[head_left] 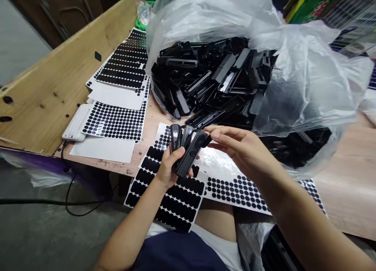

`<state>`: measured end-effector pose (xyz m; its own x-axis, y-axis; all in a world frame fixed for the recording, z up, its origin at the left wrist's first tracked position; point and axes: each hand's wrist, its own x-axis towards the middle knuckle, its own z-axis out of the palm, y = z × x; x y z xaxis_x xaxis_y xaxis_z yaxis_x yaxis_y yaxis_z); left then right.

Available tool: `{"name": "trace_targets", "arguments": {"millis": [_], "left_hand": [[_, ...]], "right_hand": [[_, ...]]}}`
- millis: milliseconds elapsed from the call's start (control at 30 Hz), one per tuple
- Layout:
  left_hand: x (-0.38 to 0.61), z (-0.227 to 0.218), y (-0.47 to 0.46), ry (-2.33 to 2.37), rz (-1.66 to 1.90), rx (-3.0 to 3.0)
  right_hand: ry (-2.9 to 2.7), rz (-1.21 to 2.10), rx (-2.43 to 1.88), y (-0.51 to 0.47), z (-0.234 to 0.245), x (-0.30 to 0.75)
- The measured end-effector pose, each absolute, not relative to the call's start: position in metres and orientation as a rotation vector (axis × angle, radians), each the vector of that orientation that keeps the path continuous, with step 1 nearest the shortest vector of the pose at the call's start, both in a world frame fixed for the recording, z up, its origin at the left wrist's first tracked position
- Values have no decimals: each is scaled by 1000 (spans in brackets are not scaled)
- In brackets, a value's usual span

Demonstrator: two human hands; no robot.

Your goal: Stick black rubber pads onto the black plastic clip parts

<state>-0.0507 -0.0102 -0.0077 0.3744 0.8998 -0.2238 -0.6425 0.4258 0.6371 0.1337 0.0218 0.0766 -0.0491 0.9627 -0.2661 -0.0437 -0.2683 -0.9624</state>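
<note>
My left hand [169,167] is closed around several black plastic pieces [188,158], fanned out, with a carbon-fibre pattern on their faces. At the upper end of the front piece, my right hand [232,140] pinches a small dark sticker [206,140] between thumb and fingertips. Whether the sticker touches the piece, I cannot tell. Under my hands lies a sheet of black oblong stickers [176,202], hanging over the table edge. Beside it a sheet of round black stickers [237,190] passes under my right forearm.
A big clear plastic bag [308,79] full of black plastic parts [217,79] stands open on the table [346,185]. More sticker sheets [114,120] and a white power-bank-like device [76,123] with a cable lie left, along a wooden board [58,67]. A green basket [141,25] sits behind.
</note>
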Motion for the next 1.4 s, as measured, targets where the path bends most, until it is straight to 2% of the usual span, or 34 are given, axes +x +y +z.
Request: {"name": "trace_targets", "arguments": {"millis": [1400], "left_hand": [[-51, -7, -12, 596, 1045, 458]], "right_hand": [[-1112, 1358, -1318, 19, 65, 116]]}}
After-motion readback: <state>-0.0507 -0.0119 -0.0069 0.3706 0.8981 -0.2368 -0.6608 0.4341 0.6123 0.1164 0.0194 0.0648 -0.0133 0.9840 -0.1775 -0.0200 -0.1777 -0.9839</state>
